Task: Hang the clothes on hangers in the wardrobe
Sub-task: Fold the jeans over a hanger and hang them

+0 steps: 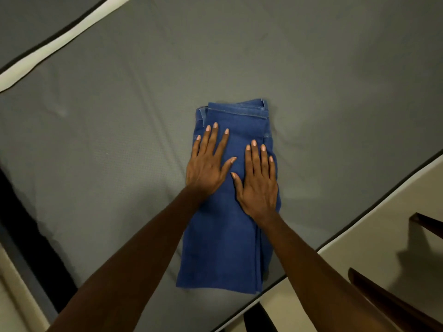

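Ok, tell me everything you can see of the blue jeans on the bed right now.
The blue jeans look like mid-blue denim, folded into a long narrow stack with the legs lying lengthwise. The waistband, with stitching and a belt loop, points away from the person; the other end lies near the mattress edge. They lie flat on the grey mattress. The left hand and right hand press on the upper half, fingers straight and spread. No hanger is visible.

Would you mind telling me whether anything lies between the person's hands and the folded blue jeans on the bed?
Nothing visible does. The left hand and right hand both rest flat on the folded blue jeans, fingers straight, on the grey bed. No hanger or wardrobe is in view.
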`<state>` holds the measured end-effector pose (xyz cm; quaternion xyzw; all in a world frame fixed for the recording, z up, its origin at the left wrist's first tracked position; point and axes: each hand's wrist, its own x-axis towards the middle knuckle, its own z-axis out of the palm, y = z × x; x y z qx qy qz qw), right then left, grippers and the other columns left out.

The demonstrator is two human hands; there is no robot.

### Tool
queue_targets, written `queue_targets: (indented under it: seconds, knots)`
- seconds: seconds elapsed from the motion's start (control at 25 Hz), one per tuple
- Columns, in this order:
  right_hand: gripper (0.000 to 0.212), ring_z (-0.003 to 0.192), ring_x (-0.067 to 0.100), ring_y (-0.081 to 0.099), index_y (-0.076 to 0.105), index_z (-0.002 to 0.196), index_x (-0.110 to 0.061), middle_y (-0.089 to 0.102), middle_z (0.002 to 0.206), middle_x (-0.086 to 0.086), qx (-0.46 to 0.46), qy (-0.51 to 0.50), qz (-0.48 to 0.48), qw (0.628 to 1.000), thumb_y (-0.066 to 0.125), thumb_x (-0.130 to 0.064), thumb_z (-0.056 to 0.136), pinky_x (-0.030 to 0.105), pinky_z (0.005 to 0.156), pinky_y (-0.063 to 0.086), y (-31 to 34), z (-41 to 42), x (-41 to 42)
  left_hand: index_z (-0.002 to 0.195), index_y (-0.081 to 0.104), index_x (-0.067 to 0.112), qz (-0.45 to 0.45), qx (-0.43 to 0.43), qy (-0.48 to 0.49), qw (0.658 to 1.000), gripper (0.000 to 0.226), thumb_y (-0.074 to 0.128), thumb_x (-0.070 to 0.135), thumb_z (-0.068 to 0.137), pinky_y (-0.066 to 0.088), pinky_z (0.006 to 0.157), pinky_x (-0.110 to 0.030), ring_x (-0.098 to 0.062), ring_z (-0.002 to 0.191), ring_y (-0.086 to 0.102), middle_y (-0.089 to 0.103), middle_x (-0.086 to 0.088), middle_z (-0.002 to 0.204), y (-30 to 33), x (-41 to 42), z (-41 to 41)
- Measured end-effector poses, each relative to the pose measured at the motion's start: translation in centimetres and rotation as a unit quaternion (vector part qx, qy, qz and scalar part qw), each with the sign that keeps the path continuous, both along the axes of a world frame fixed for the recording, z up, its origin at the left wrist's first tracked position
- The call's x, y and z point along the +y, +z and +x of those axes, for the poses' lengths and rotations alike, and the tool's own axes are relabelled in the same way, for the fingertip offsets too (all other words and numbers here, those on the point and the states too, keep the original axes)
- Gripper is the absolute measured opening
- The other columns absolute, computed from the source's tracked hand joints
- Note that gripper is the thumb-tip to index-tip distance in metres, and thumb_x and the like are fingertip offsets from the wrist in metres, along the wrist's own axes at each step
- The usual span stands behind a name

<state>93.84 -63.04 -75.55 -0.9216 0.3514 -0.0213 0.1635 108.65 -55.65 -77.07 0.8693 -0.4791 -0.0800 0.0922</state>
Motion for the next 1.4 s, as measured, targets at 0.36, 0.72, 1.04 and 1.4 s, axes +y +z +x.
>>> queue_targets:
  seconds: [0.36, 0.72, 1.04, 1.4]
  knots:
    - [0.077, 0.159, 0.026, -0.001, 0.009, 0.164, -0.01, 0.001, 0.172, 0.012, 0.039, -0.01, 0.004, 0.999, 0.038, -0.052, 0.107, 0.048, 0.128, 0.013, 1.3, -3.3, 2.9, 0.164, 0.011, 0.014, 0.034, -0.011, 0.03, 0.999, 0.079, 0.034, 0.062, 0.105, 0.013, 0.125, -0.055, -0.027, 0.159, 0.001, 0.002, -0.015, 0.171, 1.6, 3.9, -4.2]
    - [0.081, 0.159, 0.029, 0.002, 0.011, 0.164, -0.009, 0.002, 0.172, 0.014, 0.06, 0.029, -0.007, 0.998, 0.044, -0.054, 0.104, 0.054, 0.126, 0.015, -0.8, -9.4, 7.0, 0.162, 0.017, 0.009, 0.035, 0.058, 0.019, 0.998, 0.093, 0.055, 0.062, 0.096, 0.019, 0.123, -0.058, -0.029, 0.158, 0.005, 0.006, -0.013, 0.171, 1.2, 14.8, -11.1]
    - [0.082, 0.159, 0.029, 0.003, 0.013, 0.163, -0.009, 0.001, 0.172, 0.013, 0.076, 0.112, 0.015, 0.991, 0.043, -0.057, 0.103, 0.057, 0.124, 0.019, -0.9, -16.7, 12.4, 0.16, 0.023, 0.005, 0.023, 0.127, 0.014, 0.992, 0.102, 0.065, 0.065, 0.089, 0.024, 0.122, -0.059, -0.038, 0.157, 0.008, 0.003, -0.022, 0.169, 0.5, 22.5, -15.6]
    - [0.036, 0.109, 0.0, 0.051, 0.05, 0.142, -0.028, 0.057, 0.126, -0.008, -0.085, -0.183, 0.164, 0.966, 0.047, -0.034, 0.107, 0.038, 0.095, 0.054, 2.8, -16.6, 6.4, 0.134, 0.056, 0.018, -0.065, 0.258, 0.338, 0.903, 0.043, 0.047, 0.047, 0.104, 0.048, 0.093, -0.028, -0.022, 0.112, 0.062, 0.063, -0.005, 0.122, 3.8, 19.4, -10.9]
